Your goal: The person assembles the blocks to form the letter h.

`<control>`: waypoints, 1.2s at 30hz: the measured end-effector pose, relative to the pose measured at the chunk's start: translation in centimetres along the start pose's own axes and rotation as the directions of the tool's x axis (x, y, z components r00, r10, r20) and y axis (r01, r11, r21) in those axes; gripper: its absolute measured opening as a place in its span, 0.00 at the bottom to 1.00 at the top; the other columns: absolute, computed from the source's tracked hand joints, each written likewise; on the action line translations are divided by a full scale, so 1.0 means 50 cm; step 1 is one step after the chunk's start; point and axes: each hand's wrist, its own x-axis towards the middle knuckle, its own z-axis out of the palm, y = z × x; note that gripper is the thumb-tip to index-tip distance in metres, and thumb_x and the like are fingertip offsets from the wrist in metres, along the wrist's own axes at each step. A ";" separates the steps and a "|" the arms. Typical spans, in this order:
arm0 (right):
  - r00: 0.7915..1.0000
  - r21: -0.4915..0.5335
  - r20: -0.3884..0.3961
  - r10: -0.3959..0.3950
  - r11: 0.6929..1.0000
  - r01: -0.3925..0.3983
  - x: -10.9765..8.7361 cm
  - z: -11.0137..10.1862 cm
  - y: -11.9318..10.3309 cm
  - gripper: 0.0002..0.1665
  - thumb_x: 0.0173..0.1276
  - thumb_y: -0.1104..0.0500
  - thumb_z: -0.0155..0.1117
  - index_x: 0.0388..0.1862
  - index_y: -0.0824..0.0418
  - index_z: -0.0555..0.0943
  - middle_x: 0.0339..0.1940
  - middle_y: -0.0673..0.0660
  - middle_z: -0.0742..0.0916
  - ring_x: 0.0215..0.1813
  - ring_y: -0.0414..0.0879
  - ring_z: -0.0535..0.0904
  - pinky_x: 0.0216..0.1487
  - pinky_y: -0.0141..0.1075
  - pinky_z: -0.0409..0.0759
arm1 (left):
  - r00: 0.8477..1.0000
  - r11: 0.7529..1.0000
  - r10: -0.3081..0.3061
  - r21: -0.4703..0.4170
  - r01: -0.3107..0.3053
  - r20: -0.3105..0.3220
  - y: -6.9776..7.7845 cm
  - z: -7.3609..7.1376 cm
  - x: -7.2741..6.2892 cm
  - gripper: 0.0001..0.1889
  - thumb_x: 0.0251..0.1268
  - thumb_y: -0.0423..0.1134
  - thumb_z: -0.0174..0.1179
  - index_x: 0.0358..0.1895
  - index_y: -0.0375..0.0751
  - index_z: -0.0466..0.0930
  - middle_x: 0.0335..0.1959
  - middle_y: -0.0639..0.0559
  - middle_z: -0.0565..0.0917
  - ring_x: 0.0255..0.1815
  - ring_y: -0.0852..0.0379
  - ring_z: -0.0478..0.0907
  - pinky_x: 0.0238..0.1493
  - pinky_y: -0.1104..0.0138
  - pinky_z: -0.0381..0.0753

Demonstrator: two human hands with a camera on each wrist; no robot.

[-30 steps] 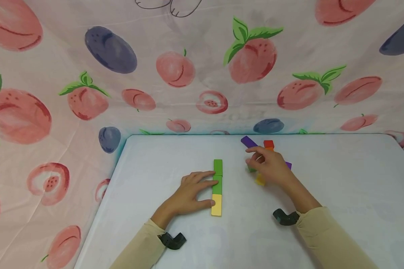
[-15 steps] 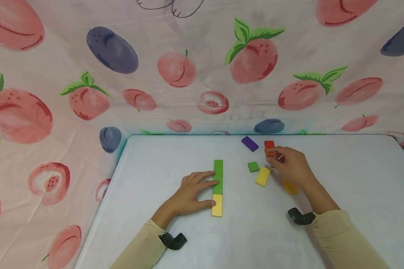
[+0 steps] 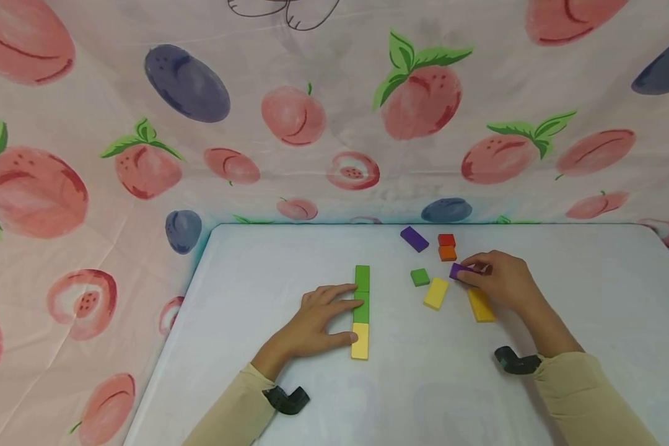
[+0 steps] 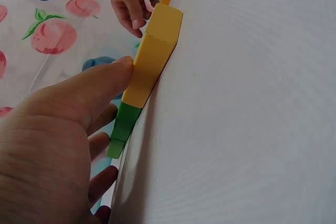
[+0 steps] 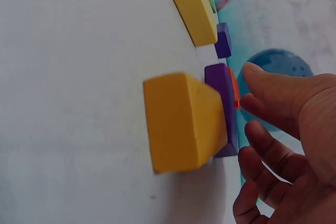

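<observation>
My left hand (image 3: 314, 325) lies beside a row of two green blocks (image 3: 362, 279) and a yellow block (image 3: 360, 348). Its fingertips touch the green ones, and its thumb touches the yellow one, also plain in the left wrist view (image 4: 144, 69). My right hand (image 3: 504, 282) hovers at a purple block (image 3: 456, 270), thumb and forefinger over part of it. In the right wrist view the loosely bent fingers of this hand (image 5: 294, 145) show a gap to the purple block (image 5: 223, 103). A thick yellow block (image 3: 481, 306) stands just below that hand.
Around the right hand lie a red block (image 3: 446, 240), an orange block (image 3: 448, 253), a small green block (image 3: 420, 277), a yellow block (image 3: 436, 293) and another purple block (image 3: 414, 239). Behind the white table (image 3: 256, 266) hangs a fruit-patterned cloth (image 3: 312, 62).
My right hand has moved right, from near the small green block, past the red and orange blocks, to the purple block. The left hand and its row of blocks have stayed put.
</observation>
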 end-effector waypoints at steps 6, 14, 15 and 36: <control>0.999 0.013 0.006 0.038 0.999 -0.038 0.001 -0.001 0.025 0.26 0.68 0.44 0.71 0.56 0.60 0.86 0.43 0.61 0.85 0.46 0.56 0.77 0.39 0.38 0.74 | 1.000 1.000 -0.015 -0.012 0.016 0.017 0.004 -0.004 -0.002 0.33 0.66 0.62 0.62 0.74 0.64 0.71 0.81 0.64 0.58 0.80 0.56 0.55 0.73 0.46 0.56; 0.996 0.051 0.035 0.084 0.995 -0.085 0.004 0.003 0.044 0.29 0.68 0.43 0.70 0.60 0.61 0.84 0.49 0.65 0.84 0.50 0.59 0.75 0.43 0.44 0.77 | 0.999 0.999 -0.044 -0.018 0.044 0.017 0.006 -0.004 -0.004 0.33 0.65 0.62 0.63 0.73 0.65 0.72 0.81 0.59 0.58 0.81 0.54 0.54 0.74 0.45 0.53; 0.995 0.054 0.042 0.090 0.994 -0.092 0.004 0.004 0.045 0.30 0.68 0.43 0.70 0.60 0.61 0.84 0.50 0.65 0.84 0.50 0.59 0.75 0.44 0.45 0.77 | 0.999 0.999 -0.048 -0.017 0.048 0.016 0.006 -0.004 -0.004 0.33 0.65 0.63 0.63 0.73 0.65 0.72 0.81 0.58 0.59 0.81 0.54 0.53 0.74 0.44 0.52; 0.985 0.043 0.152 0.086 0.995 -0.093 0.010 0.004 0.046 0.29 0.73 0.45 0.65 0.63 0.62 0.78 0.51 0.65 0.82 0.50 0.59 0.73 0.49 0.49 0.78 | 0.999 0.999 -0.032 0.023 0.031 0.014 0.008 -0.005 -0.004 0.32 0.66 0.64 0.61 0.73 0.65 0.71 0.79 0.55 0.63 0.82 0.53 0.53 0.75 0.42 0.46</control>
